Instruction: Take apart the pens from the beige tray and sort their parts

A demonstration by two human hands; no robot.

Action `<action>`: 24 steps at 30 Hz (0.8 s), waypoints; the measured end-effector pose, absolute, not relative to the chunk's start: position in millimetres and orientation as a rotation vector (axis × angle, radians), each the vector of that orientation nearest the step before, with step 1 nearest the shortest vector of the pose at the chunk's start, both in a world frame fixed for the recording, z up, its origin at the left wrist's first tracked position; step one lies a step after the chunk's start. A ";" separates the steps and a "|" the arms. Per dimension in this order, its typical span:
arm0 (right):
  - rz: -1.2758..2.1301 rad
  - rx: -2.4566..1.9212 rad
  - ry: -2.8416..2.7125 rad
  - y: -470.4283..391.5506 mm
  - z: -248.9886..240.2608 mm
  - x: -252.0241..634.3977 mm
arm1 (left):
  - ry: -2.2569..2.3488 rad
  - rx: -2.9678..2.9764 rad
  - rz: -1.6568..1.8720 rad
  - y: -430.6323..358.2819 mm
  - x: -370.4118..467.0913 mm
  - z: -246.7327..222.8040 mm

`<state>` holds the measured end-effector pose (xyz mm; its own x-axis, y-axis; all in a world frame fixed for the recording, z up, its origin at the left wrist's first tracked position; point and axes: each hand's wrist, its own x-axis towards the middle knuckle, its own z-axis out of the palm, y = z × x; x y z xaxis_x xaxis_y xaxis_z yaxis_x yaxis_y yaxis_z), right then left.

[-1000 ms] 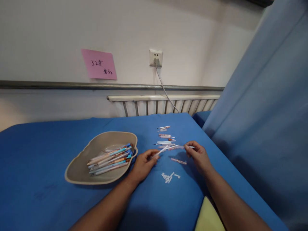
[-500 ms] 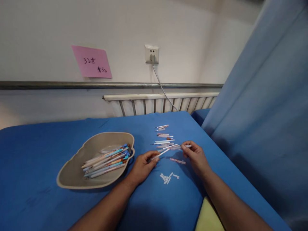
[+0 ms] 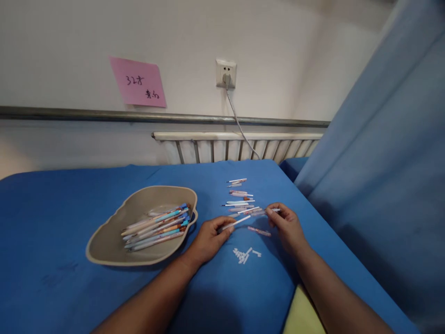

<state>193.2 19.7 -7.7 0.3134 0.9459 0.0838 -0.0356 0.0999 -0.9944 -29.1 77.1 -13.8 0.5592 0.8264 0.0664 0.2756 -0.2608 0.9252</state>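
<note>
Between thumb and fingers my left hand [image 3: 211,237] grips a thin white refill [image 3: 240,221], which points up to the right. My right hand [image 3: 285,225] pinches a pale pen barrel [image 3: 259,213] over the blue cloth. Several pen parts [image 3: 239,203] lie in a loose column beyond the hands. A pinkish patterned barrel [image 3: 259,231] rests between my hands, and small white pieces [image 3: 242,255] form a pile nearer to me. At the left, a beige basin [image 3: 104,243] holds several pens [image 3: 156,228].
Blue cloth [image 3: 52,218] covers the table. A yellow item [image 3: 303,313] lies under my right forearm. On the right hangs a blue curtain [image 3: 389,139]. Behind the table are a white railing [image 3: 205,136] and a socket [image 3: 225,74] with a plugged-in cord.
The view has shifted slightly, so the basin and table items appear a little farther up and right. Both hands keep their holds, with hardly any movement relative to the table.
</note>
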 end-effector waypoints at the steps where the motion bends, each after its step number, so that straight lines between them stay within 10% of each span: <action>1: 0.929 -1.243 -0.983 19.8 -7.8 194.2 | 0.908 1.800 0.701 77.0 -29.3 -14.4; 24: 1.037 -1.367 -1.421 15.5 -21.3 178.9 | 0.759 1.994 0.703 67.9 -28.5 -5.8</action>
